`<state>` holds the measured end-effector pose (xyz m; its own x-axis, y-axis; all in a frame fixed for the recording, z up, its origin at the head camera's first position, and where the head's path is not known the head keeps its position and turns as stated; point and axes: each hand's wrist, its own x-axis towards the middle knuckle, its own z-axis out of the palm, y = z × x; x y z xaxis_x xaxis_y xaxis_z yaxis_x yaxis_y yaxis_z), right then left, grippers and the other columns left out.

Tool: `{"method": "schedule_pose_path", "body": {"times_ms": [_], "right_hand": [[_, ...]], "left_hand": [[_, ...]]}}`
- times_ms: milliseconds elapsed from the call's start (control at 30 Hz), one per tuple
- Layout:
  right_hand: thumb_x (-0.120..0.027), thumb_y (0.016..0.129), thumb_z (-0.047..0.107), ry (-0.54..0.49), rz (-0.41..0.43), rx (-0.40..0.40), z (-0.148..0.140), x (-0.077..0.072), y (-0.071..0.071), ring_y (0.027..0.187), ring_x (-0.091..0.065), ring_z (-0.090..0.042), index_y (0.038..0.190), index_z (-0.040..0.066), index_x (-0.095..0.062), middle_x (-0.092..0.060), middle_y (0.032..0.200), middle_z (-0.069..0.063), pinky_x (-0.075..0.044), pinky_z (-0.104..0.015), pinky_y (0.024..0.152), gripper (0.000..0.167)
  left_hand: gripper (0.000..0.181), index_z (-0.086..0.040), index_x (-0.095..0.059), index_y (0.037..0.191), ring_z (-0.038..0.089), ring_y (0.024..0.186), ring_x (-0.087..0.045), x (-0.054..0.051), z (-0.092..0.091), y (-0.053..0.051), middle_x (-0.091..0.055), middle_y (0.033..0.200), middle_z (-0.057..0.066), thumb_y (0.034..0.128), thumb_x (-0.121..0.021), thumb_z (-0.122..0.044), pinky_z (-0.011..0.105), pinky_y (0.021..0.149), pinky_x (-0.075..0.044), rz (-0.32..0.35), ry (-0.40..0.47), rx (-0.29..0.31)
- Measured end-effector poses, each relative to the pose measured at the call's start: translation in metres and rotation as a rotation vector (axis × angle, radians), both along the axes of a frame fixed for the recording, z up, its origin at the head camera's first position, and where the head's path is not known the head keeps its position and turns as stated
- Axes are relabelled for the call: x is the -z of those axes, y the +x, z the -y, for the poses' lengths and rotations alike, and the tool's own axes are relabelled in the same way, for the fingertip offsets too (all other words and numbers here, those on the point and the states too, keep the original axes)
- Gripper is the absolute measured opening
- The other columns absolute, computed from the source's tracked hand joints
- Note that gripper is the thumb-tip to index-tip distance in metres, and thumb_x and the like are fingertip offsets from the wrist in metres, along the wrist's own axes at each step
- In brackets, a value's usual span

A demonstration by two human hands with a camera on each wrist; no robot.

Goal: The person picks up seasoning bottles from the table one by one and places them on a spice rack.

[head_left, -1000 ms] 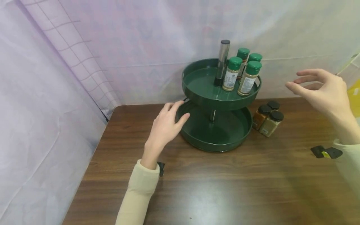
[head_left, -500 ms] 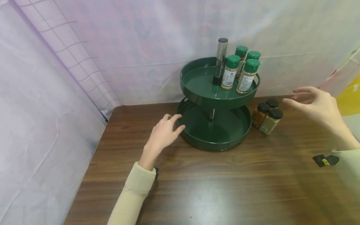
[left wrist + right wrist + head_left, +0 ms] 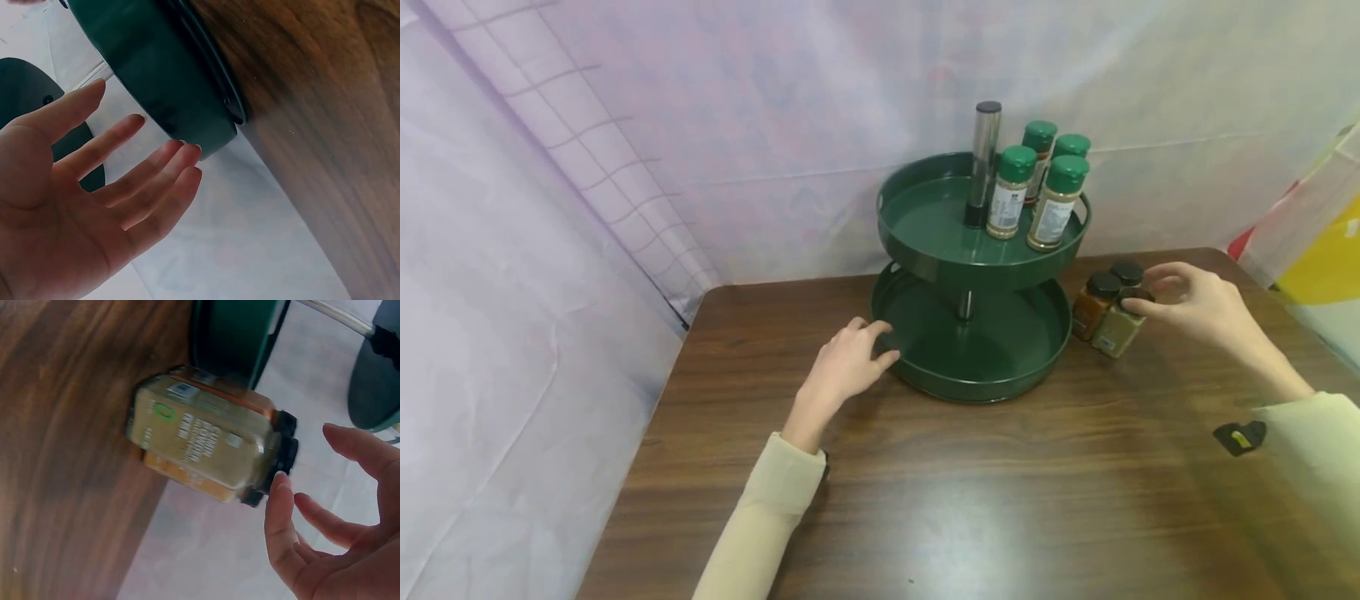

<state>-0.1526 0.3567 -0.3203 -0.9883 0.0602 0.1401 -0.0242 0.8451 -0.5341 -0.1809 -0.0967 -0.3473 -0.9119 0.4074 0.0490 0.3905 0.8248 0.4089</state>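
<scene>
My left hand (image 3: 847, 364), fingers loosely bent, is at the left rim of the lower tier of a green two-tier round tray (image 3: 973, 390). In the left wrist view its fingertips lie close to the tray wall (image 3: 169, 81); whether they touch is unclear. My right hand (image 3: 1201, 310) reaches over a square spice jar (image 3: 1117, 332) with pale powder and a black lid. The right wrist view shows the thumb apart from the lid and a fingertip beside it, so the jar (image 3: 194, 434) is not gripped. Behind it stand an orange-brown spice jar (image 3: 1092, 310) and another black-lidded jar (image 3: 1127, 271).
On the upper tier (image 3: 925, 218) stand a tall clear tube (image 3: 983, 167) with a black top and several green-capped spice bottles (image 3: 1006, 204). The tray rests on a brown wooden table (image 3: 985, 492). Pale cloth (image 3: 775, 125) hangs behind the table.
My right hand has come down and left, from the air to the pale jar's lid. My left hand has dropped slightly along the lower tier's rim. The jars stand as before.
</scene>
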Motion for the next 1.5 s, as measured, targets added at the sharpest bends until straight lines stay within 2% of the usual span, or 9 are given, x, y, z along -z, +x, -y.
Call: {"method": "schedule_pose_path", "body": {"times_ms": [167, 300, 433, 567, 833, 1033, 1233, 1367, 1500], "right_hand": [[-0.068, 0.094, 0.051, 0.021, 0.068, -0.014, -0.002, 0.009, -0.003, 0.117, -0.053, -0.054, 0.138, -0.002, -0.05, -0.054, 0.133, -0.037, -0.042, -0.068, 0.089, 0.072], [-0.067, 0.095, 0.05, 0.04, 0.091, -0.013, -0.004, 0.013, -0.006, 0.113, -0.056, -0.056, 0.14, -0.004, -0.049, -0.052, 0.132, -0.04, -0.046, -0.067, 0.086, 0.072], [-0.068, 0.094, 0.049, 0.051, 0.076, -0.007, -0.004, 0.015, -0.008, 0.105, -0.062, -0.053, 0.137, -0.006, -0.052, -0.057, 0.125, -0.039, -0.054, -0.053, 0.072, 0.072], [-0.07, 0.093, 0.048, 0.05, 0.051, 0.002, -0.004, 0.016, -0.007, 0.097, -0.066, -0.048, 0.133, -0.006, -0.056, -0.063, 0.117, -0.037, -0.051, -0.037, 0.06, 0.068], [-0.074, 0.09, 0.045, 0.071, 0.007, 0.016, -0.007, 0.014, -0.003, 0.085, -0.069, -0.041, 0.125, -0.008, -0.061, -0.066, 0.11, -0.035, -0.049, -0.035, 0.057, 0.065], [-0.077, 0.088, 0.044, 0.085, -0.056, 0.05, -0.007, 0.003, 0.007, 0.075, -0.069, -0.033, 0.118, -0.005, -0.067, -0.072, 0.098, -0.028, -0.047, -0.034, 0.056, 0.059], [-0.076, 0.088, 0.048, 0.115, -0.04, 0.076, -0.002, -0.013, 0.019, 0.085, -0.065, -0.047, 0.12, -0.005, -0.065, -0.073, 0.091, -0.025, -0.047, -0.038, 0.058, 0.063], [-0.077, 0.086, 0.05, 0.153, -0.08, 0.091, 0.008, -0.02, 0.022, 0.089, -0.065, -0.048, 0.117, -0.005, -0.066, -0.072, 0.095, -0.027, -0.047, -0.046, 0.064, 0.064], [-0.078, 0.085, 0.051, 0.144, -0.113, 0.095, 0.019, -0.029, 0.023, 0.093, -0.063, -0.045, 0.116, -0.003, -0.068, -0.071, 0.101, -0.028, -0.044, -0.043, 0.066, 0.063]], "left_hand": [[0.044, -0.007, -0.061, 0.137, 0.036, 0.113, -0.063, 0.006, -0.001, 0.0, -0.056, 0.136, 0.02, 0.0994, -0.067, -0.03, 0.051, 0.089, -0.054, -0.007, 0.011, 0.018], [0.042, -0.007, -0.063, 0.135, 0.035, 0.112, -0.064, 0.011, -0.001, 0.0, -0.057, 0.135, 0.019, 0.0994, -0.067, -0.029, 0.05, 0.088, -0.054, -0.012, 0.017, 0.019], [0.04, -0.008, -0.064, 0.132, 0.034, 0.111, -0.064, 0.012, -0.001, -0.002, -0.058, 0.134, 0.018, 0.0992, -0.068, -0.03, 0.049, 0.088, -0.055, -0.025, 0.016, 0.014], [0.039, -0.008, -0.065, 0.131, 0.033, 0.111, -0.064, 0.009, -0.001, -0.002, -0.059, 0.133, 0.017, 0.099, -0.068, -0.029, 0.049, 0.088, -0.054, -0.028, 0.011, 0.018], [0.039, -0.007, -0.065, 0.131, 0.033, 0.11, -0.064, 0.01, -0.001, -0.001, -0.06, 0.131, 0.018, 0.0987, -0.068, -0.029, 0.049, 0.087, -0.055, -0.032, 0.008, 0.022], [0.037, -0.008, -0.066, 0.129, 0.034, 0.109, -0.065, 0.008, -0.002, -0.003, -0.061, 0.13, 0.018, 0.0983, -0.069, -0.028, 0.05, 0.087, -0.054, -0.056, -0.007, 0.029], [0.038, -0.009, -0.065, 0.13, 0.035, 0.111, -0.064, 0.006, -0.004, -0.004, -0.061, 0.131, 0.018, 0.0985, -0.068, -0.03, 0.051, 0.086, -0.055, -0.067, -0.042, 0.029], [0.038, -0.009, -0.065, 0.131, 0.036, 0.111, -0.064, 0.007, -0.004, -0.004, -0.06, 0.132, 0.018, 0.0989, -0.068, -0.03, 0.051, 0.085, -0.055, -0.066, -0.053, 0.025], [0.038, -0.009, -0.065, 0.131, 0.036, 0.111, -0.064, 0.009, -0.004, -0.002, -0.06, 0.133, 0.019, 0.0989, -0.068, -0.029, 0.05, 0.085, -0.056, -0.064, -0.046, 0.021]]}}
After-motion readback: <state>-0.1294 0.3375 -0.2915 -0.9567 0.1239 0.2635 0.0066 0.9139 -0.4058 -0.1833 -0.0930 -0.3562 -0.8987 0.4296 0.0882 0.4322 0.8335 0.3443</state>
